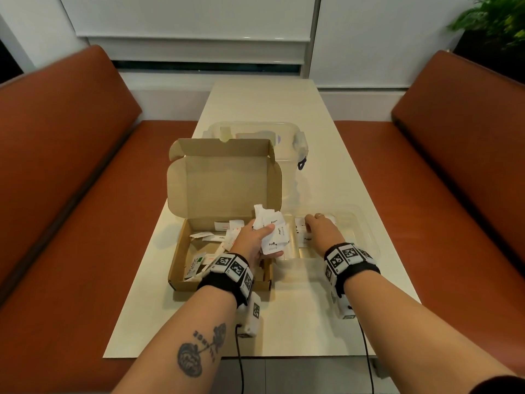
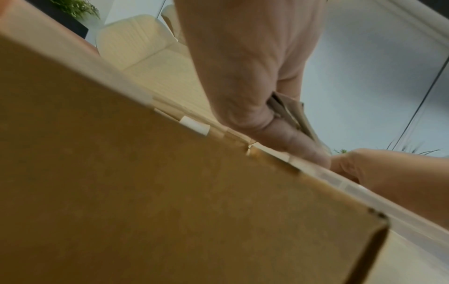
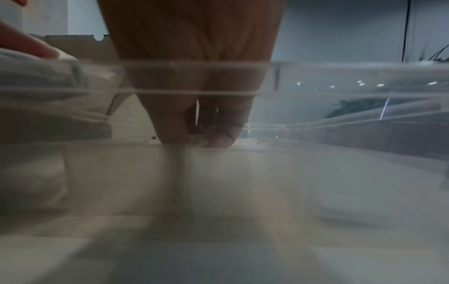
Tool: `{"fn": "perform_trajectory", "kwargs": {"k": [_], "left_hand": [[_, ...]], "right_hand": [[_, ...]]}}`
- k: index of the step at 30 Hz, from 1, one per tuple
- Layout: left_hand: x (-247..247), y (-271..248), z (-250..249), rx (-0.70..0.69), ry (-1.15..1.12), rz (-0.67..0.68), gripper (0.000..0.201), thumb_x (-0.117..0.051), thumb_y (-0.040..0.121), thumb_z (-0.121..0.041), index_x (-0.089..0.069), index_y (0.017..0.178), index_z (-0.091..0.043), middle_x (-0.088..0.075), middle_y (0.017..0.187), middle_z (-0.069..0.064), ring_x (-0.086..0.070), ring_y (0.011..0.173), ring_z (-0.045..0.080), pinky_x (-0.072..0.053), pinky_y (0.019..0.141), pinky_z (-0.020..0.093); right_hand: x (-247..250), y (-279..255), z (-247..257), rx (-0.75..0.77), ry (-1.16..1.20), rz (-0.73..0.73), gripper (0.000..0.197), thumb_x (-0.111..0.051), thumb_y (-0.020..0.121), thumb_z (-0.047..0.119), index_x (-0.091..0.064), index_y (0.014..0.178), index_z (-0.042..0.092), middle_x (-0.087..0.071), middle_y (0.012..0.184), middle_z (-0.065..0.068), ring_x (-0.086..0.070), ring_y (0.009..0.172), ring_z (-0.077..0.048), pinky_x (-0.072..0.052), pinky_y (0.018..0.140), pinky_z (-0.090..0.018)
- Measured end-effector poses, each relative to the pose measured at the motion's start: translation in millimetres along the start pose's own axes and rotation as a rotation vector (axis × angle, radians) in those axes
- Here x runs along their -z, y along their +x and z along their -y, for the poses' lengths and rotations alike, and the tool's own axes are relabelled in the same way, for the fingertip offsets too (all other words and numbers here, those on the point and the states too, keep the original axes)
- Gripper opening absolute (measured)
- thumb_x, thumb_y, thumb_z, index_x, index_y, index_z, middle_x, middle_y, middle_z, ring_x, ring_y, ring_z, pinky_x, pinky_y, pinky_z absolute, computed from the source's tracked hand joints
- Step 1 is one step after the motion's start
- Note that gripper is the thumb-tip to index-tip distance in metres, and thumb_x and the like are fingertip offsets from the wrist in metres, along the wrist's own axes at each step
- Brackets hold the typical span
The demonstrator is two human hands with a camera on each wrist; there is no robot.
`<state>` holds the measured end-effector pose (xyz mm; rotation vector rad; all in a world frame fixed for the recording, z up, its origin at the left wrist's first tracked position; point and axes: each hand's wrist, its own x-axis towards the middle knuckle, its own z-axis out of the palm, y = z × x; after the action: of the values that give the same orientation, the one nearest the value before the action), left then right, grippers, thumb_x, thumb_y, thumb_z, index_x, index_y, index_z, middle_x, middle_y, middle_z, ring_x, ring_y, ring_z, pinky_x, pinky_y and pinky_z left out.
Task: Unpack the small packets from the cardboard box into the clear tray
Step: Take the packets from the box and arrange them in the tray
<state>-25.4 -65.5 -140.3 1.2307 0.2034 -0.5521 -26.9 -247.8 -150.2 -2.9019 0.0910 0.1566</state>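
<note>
At centre left of the head view the cardboard box (image 1: 224, 245) sits with its lid (image 1: 224, 180) standing open; loose packets (image 1: 216, 237) lie scattered over its floor. Just right of them, over the box's right wall, the left hand (image 1: 252, 237) has its fingers and thumb curled round a bunch of white packets (image 1: 271, 231). Right of the box, touching it, stands the clear tray (image 1: 360, 240) with a few packets lying flat inside. The right hand (image 1: 321, 226) reaches into it, fingertips (image 3: 219, 139) down on the tray's floor; whether they pinch a packet cannot be told.
</note>
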Motion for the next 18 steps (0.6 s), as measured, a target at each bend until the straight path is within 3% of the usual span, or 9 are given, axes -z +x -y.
{"fn": "perform_trajectory", "kwargs": {"k": [4, 7, 9, 12, 15, 18], "left_hand": [[1.0, 1.8, 0.1, -0.008, 0.024, 0.008, 0.024, -0.057, 0.094, -0.008, -0.053, 0.116, -0.013, -0.065, 0.104, 0.013, -0.066, 0.088, 0.027, -0.06, 0.056, 0.039], [1.3, 3.9, 1.0, -0.029, 0.062, -0.005, 0.025, -0.06, 0.091, -0.007, -0.056, 0.115, -0.013, -0.068, 0.104, 0.014, -0.067, 0.086, 0.027, -0.06, 0.058, 0.04], [0.5, 5.8, 1.8, -0.033, 0.076, -0.023, 0.028, -0.062, 0.09, -0.008, -0.056, 0.117, -0.013, -0.068, 0.107, 0.015, -0.068, 0.087, 0.029, -0.06, 0.06, 0.042], [-2.9, 7.8, 2.0, -0.046, 0.09, -0.015, 0.026, -0.063, 0.089, -0.009, -0.058, 0.114, -0.015, -0.069, 0.104, 0.014, -0.069, 0.088, 0.03, -0.06, 0.062, 0.042], [-6.6, 7.7, 1.2, -0.059, 0.08, 0.017, 0.025, -0.064, 0.089, -0.009, -0.061, 0.113, -0.017, -0.071, 0.105, 0.013, -0.069, 0.093, 0.031, -0.059, 0.065, 0.041], [-8.1, 6.9, 0.9, -0.072, 0.099, 0.033, 0.034, -0.068, 0.084, -0.005, -0.061, 0.116, -0.015, -0.071, 0.107, 0.012, -0.069, 0.097, 0.03, -0.057, 0.066, 0.037]], "right_hand": [[0.6, -2.9, 0.8, -0.021, -0.002, -0.023, 0.023, -0.049, 0.089, 0.003, -0.055, 0.111, 0.006, -0.053, 0.114, -0.012, -0.05, 0.106, -0.026, -0.043, 0.081, -0.03], [5.0, -4.6, 7.0, -0.03, 0.133, -0.166, 0.025, -0.06, 0.086, 0.016, -0.058, 0.111, 0.01, -0.054, 0.111, -0.008, -0.049, 0.105, -0.024, -0.043, 0.084, -0.031], [11.4, -5.8, 15.1, -0.019, 0.299, -0.24, 0.021, -0.062, 0.088, 0.026, -0.063, 0.103, 0.012, -0.06, 0.1, -0.005, -0.055, 0.095, -0.021, -0.045, 0.08, -0.03], [20.2, -7.4, 27.4, -0.039, 0.616, -0.194, 0.02, -0.064, 0.087, 0.034, -0.068, 0.095, 0.016, -0.063, 0.081, 0.004, -0.057, 0.076, -0.012, -0.05, 0.073, -0.027], [23.1, -9.4, 31.5, -0.06, 0.724, -0.146, 0.022, -0.072, 0.081, 0.027, -0.067, 0.098, 0.016, -0.061, 0.076, 0.004, -0.055, 0.07, -0.009, -0.051, 0.075, -0.028], [23.0, -11.5, 29.2, -0.081, 0.759, -0.187, 0.022, -0.077, 0.076, 0.02, -0.065, 0.092, 0.01, -0.06, 0.076, 0.002, -0.053, 0.069, -0.01, -0.049, 0.072, -0.028]]}}
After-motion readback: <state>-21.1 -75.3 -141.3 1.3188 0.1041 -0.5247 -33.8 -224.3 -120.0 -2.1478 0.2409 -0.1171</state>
